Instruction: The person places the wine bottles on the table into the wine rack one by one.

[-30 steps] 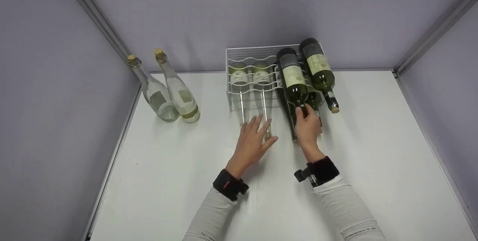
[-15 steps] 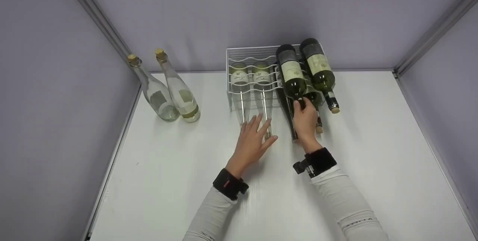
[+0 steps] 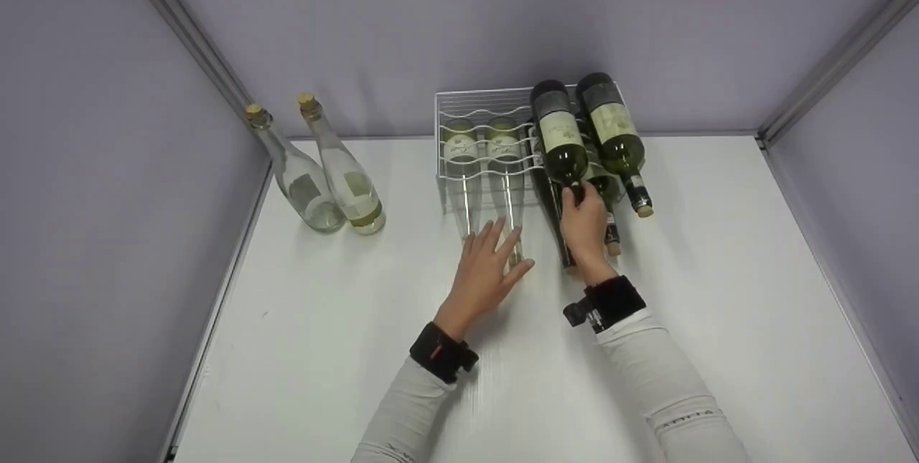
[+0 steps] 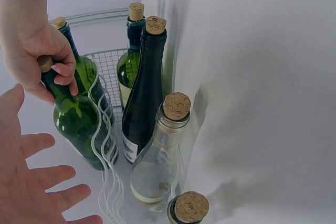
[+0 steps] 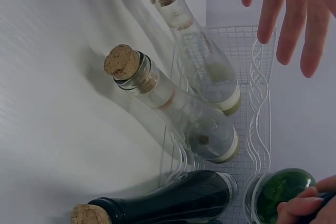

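My right hand [image 3: 585, 225] grips the neck of a green wine bottle [image 3: 561, 136] with a cream label. That bottle lies on top of the white wire rack [image 3: 451, 98], base toward the back wall. In the left wrist view the cork of the gripped bottle [image 4: 79, 124] sticks out between thumb and fingers. My left hand [image 3: 479, 280] hovers with fingers spread, near the necks of two clear bottles [image 3: 462, 151] in the lower level, holding nothing. Right of the gripped bottle lies another green wine bottle [image 3: 610, 122] on top. Beneath them are a dark bottle [image 3: 551, 212] and a green one [image 3: 612, 230].
Two clear corked bottles [image 3: 301, 186] stand upright on the white table [image 3: 323, 348] at the left, close to the side wall [image 3: 129, 197]. The back wall [image 3: 388, 25] rises right behind the rack.
My right hand has slid the green wine bottle farther back on the rack, toward the back wall. The left hand stays in place.
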Demonstrator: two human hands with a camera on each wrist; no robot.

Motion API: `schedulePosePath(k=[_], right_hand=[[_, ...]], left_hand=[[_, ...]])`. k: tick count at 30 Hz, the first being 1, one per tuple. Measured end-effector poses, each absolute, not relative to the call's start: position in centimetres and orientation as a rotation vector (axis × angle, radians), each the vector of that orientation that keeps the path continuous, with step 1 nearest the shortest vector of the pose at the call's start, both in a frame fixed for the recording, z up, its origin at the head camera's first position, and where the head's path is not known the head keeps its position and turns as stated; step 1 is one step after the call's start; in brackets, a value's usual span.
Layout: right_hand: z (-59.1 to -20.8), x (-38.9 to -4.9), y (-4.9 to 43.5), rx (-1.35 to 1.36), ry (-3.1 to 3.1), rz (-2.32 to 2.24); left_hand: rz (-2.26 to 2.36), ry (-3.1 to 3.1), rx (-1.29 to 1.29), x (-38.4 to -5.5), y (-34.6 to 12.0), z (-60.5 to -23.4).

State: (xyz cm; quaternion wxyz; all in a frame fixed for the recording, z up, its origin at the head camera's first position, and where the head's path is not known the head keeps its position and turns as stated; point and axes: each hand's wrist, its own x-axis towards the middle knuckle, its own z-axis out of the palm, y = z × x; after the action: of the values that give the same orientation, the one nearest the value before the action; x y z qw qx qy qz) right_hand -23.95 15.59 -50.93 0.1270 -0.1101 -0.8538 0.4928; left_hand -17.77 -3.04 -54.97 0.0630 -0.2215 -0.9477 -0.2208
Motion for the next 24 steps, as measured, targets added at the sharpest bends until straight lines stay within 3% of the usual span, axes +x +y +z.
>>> schedulePosePath(k=[24], right_hand=[[-50.94,-24.19,15.99,-0.214,-2.549,1.410]], left_hand=[[-0.655,-2.851,-0.678,-17.68,-3.23,-55.21]])
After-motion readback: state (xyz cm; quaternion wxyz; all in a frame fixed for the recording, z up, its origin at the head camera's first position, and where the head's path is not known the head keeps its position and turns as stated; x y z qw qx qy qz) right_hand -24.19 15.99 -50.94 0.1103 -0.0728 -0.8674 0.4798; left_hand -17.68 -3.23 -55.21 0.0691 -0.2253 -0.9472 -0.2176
